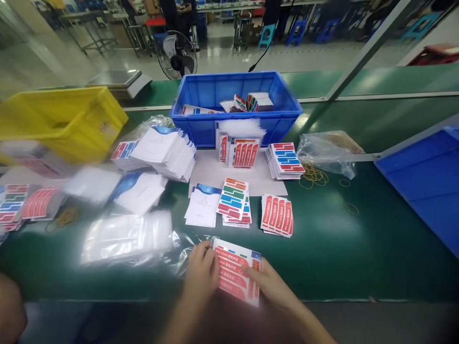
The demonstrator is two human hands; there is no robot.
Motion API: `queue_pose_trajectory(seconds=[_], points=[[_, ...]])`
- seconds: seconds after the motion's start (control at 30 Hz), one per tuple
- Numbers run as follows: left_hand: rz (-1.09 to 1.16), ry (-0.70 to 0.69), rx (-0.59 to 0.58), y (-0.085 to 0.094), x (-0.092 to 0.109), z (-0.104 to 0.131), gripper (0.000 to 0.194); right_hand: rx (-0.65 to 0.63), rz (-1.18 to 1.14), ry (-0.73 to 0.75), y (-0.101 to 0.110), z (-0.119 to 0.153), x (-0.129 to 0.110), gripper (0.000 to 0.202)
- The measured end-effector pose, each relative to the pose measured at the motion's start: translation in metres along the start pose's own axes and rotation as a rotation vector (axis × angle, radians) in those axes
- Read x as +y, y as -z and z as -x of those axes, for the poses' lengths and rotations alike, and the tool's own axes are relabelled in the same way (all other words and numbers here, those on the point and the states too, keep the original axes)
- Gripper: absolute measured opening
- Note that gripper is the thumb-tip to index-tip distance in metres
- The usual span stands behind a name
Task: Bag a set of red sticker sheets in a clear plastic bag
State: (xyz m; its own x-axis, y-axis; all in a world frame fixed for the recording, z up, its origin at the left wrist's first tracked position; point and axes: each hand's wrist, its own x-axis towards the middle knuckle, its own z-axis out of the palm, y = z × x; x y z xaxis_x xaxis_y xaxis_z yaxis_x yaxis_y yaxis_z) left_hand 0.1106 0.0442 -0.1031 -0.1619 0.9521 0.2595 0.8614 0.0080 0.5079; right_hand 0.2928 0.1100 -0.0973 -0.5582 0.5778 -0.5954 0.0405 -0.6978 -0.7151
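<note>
My right hand (270, 284) grips a small stack of sticker sheets (233, 272), its thumb on the front. The top sheet has red labels printed "Max Level". At the stack's left edge my left hand (201, 265) is closed, its curled fingers on a clear plastic bag (182, 251); the fingertips are partly hidden. Beyond my hands lie white leaflets with a blue band (203, 205), multicoloured sticker sheets (232, 198) and a pile of red label sheets (277, 215). To the left, a shiny stack of clear bags (129, 236) lies on the green table.
A blue bin (236, 122) stands at the back with printed sheets inside; more sheets (245, 152) stand upright against it. A yellow bin (64, 119) is at left, a blue panel (426, 186) at right. Rubber bands (315, 176) lie near a striped sheet stack (286, 160).
</note>
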Motion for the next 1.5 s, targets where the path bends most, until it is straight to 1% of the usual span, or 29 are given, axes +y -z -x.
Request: queue_pose_trajectory(seconds=[0.1, 0.27, 0.47, 0.57, 0.67, 0.73, 0.83, 0.93, 1.0, 1.03, 1.07, 1.1, 1.17, 1.23, 1.3, 1.37, 1.43, 1.5], points=[[0.005, 0.005, 0.007, -0.001, 0.000, 0.001, 0.011, -0.001, 0.049, -0.010, 0.000, 0.000, -0.002, 0.056], [0.021, 0.069, 0.018, -0.001, -0.003, 0.002, 0.011, -0.017, 0.090, 0.001, 0.004, -0.002, -0.002, 0.049], [0.044, 0.001, 0.028, -0.003, 0.000, 0.000, 0.013, -0.017, 0.111, -0.005, 0.003, -0.002, -0.004, 0.054], [0.024, -0.007, 0.040, -0.003, 0.005, 0.000, 0.012, 0.005, 0.115, 0.032, 0.001, -0.004, 0.000, 0.054], [0.007, -0.001, 0.038, -0.002, 0.007, 0.000, 0.012, 0.033, 0.200, 0.078, -0.005, -0.009, 0.004, 0.053], [0.001, -0.007, 0.042, 0.000, 0.008, -0.001, 0.011, -0.007, 0.240, 0.083, -0.010, -0.010, 0.000, 0.056], [0.047, 0.000, 0.063, 0.007, 0.010, -0.002, 0.011, -0.108, 0.266, 0.100, -0.014, -0.007, -0.015, 0.055], [0.232, 0.062, 0.075, 0.020, 0.015, -0.006, 0.013, -0.278, 0.225, 0.171, -0.010, -0.001, -0.028, 0.057], [0.328, 0.100, 0.099, 0.028, 0.020, -0.009, 0.015, -0.402, 0.154, 0.182, -0.008, 0.001, -0.033, 0.065], [0.353, 0.106, 0.115, 0.032, 0.023, -0.011, 0.016, -0.434, 0.131, 0.177, -0.008, 0.002, -0.034, 0.067], [0.367, 0.101, 0.128, 0.034, 0.027, -0.012, 0.016, -0.438, 0.124, 0.175, -0.010, 0.002, -0.035, 0.065], [0.375, 0.088, 0.138, 0.036, 0.030, -0.013, 0.016, -0.416, 0.132, 0.181, -0.013, 0.002, -0.036, 0.062], [0.372, 0.053, 0.142, 0.037, 0.035, -0.014, 0.016, -0.332, 0.165, 0.212, -0.019, 0.002, -0.039, 0.055], [0.328, 0.034, 0.144, 0.036, 0.038, -0.014, 0.015, -0.303, 0.168, 0.248, -0.023, 0.001, -0.043, 0.059], [0.275, 0.027, 0.157, 0.035, 0.038, -0.014, 0.015, -0.329, 0.140, 0.277, -0.025, 0.001, -0.048, 0.069], [0.254, 0.023, 0.168, 0.034, 0.037, -0.014, 0.014, -0.329, 0.140, 0.287, -0.024, 0.000, -0.052, 0.074], [0.257, 0.014, 0.172, 0.034, 0.037, -0.014, 0.015, -0.275, 0.175, 0.267, -0.025, -0.002, -0.054, 0.071], [0.261, -0.003, 0.172, 0.033, 0.040, -0.014, 0.015, -0.253, 0.195, 0.230, -0.026, -0.006, -0.054, 0.066]])
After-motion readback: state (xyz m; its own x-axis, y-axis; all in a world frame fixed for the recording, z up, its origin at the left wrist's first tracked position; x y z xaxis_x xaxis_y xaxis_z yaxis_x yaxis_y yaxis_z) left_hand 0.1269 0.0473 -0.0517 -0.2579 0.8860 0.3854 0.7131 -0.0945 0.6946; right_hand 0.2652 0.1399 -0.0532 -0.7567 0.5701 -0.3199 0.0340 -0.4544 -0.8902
